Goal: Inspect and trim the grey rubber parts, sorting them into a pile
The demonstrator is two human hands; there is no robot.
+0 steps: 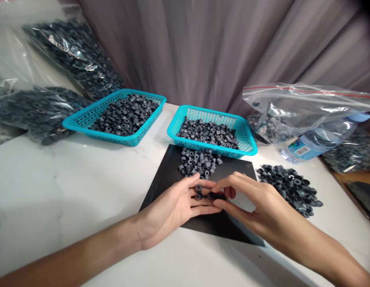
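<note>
My left hand (175,203) is palm up with its fingers stretched out and slightly bent. Several small grey ring-shaped plastic caps (198,196) rest on those fingers. Thumb and fingers of my right hand (247,195) close around a darker, black small piece (218,196) at the left fingertips; its exact shape is partly hidden. Both hands are above a black mat (161,179). Just beyond them, a loose pile of grey caps (199,161) lies on the mat, against the front of a blue basket (252,148).
More caps fill a second blue basket (131,140) at left. Clear bags of caps (74,52) stand behind it. On the right are a heap of dark caps (292,189), a zip bag (280,115) and a lying water bottle (319,139). A grey curtain (196,52) hangs behind.
</note>
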